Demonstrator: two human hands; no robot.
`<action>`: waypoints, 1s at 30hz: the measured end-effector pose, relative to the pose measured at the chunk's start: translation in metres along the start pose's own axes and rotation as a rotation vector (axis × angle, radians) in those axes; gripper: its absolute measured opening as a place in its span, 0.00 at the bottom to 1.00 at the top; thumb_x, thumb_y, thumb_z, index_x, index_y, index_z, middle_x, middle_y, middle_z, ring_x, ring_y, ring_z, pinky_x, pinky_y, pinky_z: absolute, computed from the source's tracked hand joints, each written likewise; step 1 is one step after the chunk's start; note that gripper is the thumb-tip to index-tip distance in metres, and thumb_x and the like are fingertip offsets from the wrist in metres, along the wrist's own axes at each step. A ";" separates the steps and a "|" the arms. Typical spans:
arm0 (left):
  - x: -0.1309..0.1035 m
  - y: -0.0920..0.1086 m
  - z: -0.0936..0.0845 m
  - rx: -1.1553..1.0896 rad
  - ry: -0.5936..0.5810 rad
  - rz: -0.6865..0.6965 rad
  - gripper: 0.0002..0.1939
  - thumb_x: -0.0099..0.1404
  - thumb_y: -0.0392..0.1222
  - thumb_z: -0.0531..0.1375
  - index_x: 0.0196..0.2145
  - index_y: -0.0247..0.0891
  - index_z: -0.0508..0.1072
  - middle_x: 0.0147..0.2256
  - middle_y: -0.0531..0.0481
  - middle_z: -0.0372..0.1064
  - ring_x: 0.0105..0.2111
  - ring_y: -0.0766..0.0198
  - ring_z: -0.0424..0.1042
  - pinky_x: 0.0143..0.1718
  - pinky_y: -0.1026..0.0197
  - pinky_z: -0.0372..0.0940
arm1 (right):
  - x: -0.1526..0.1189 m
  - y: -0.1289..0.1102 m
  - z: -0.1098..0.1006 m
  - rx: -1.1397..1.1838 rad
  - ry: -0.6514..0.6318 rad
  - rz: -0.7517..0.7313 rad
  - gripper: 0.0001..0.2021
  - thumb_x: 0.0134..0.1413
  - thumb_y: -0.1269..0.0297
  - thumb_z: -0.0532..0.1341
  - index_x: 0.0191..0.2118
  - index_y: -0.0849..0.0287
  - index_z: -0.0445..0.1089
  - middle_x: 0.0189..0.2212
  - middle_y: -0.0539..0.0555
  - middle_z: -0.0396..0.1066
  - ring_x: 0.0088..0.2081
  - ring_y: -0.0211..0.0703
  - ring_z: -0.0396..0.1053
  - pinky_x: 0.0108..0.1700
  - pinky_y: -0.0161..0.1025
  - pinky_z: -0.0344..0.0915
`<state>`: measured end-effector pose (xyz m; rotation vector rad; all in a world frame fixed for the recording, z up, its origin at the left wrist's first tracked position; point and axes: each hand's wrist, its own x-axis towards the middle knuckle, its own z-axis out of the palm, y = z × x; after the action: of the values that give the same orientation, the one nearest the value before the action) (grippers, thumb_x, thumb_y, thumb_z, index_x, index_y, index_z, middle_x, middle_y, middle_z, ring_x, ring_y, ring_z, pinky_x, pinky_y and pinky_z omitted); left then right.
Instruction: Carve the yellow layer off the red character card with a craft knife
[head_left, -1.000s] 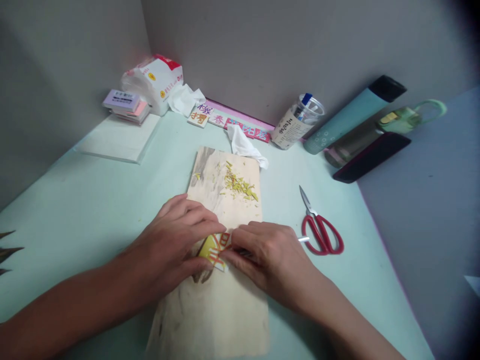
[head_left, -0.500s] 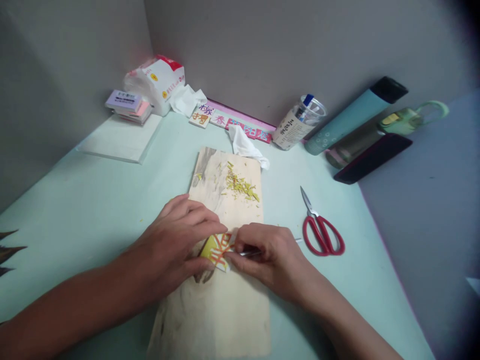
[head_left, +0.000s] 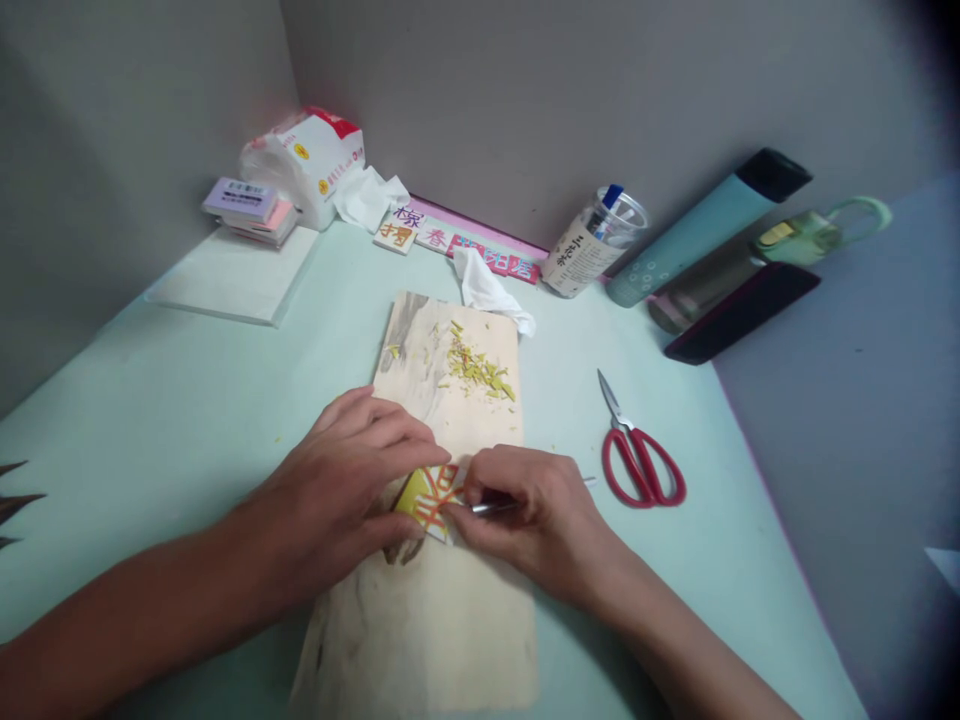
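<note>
My left hand (head_left: pixel 356 468) rests on a wooden board (head_left: pixel 450 640), its thumb and fingers closed on the left side of a small carving block (head_left: pixel 429 502). The block is yellow at the left and white at the right, with orange character lines on its top. From the right, my right hand (head_left: pixel 529 510) pinches a thin metal carving knife (head_left: pixel 491 507), its fingers against the block. The knife's tip is hidden by the fingers, and its end pokes out behind the hand. Yellow-green shavings (head_left: pixel 480 370) lie on the far part of the board.
Red-handled scissors (head_left: pixel 641 460) lie right of the board. Behind stand a pen cup (head_left: pixel 589 250), a blue bottle (head_left: pixel 705 230), a green bottle (head_left: pixel 705 285) and a dark case (head_left: pixel 742 312). Crumpled tissue (head_left: pixel 487 290), lettered tiles (head_left: pixel 480 255), a tissue pack (head_left: pixel 307 160) and stacked blocks (head_left: pixel 251 205) line the back.
The whole view has shifted slightly. Both hands keep their grip, and the right fingers and knife have moved only a little against the block.
</note>
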<state>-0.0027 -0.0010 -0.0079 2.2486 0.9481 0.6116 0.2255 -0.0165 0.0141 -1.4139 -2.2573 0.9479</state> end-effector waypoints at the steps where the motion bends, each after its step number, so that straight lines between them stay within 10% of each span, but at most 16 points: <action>1: 0.000 0.000 0.000 0.000 -0.001 -0.001 0.16 0.62 0.36 0.66 0.48 0.47 0.73 0.46 0.54 0.71 0.49 0.54 0.64 0.56 0.49 0.51 | 0.000 0.000 0.001 0.005 0.008 0.002 0.12 0.56 0.66 0.65 0.24 0.58 0.64 0.22 0.44 0.65 0.26 0.32 0.59 0.28 0.33 0.48; 14: 0.001 0.001 0.001 0.054 -0.001 -0.018 0.19 0.59 0.38 0.70 0.48 0.47 0.74 0.46 0.54 0.71 0.49 0.54 0.65 0.59 0.47 0.49 | -0.008 -0.009 -0.010 0.247 0.128 0.031 0.15 0.60 0.63 0.65 0.25 0.57 0.62 0.22 0.44 0.62 0.25 0.31 0.57 0.26 0.30 0.53; 30: -0.001 0.002 0.001 0.062 -0.002 -0.019 0.18 0.62 0.39 0.67 0.50 0.46 0.73 0.48 0.53 0.71 0.50 0.53 0.65 0.62 0.45 0.47 | -0.044 -0.004 -0.015 -0.029 0.015 -0.109 0.06 0.71 0.69 0.53 0.46 0.55 0.67 0.39 0.52 0.68 0.40 0.38 0.68 0.42 0.34 0.66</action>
<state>-0.0017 -0.0027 -0.0075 2.2913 0.9988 0.5795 0.2518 -0.0515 0.0315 -1.2903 -2.3198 0.8715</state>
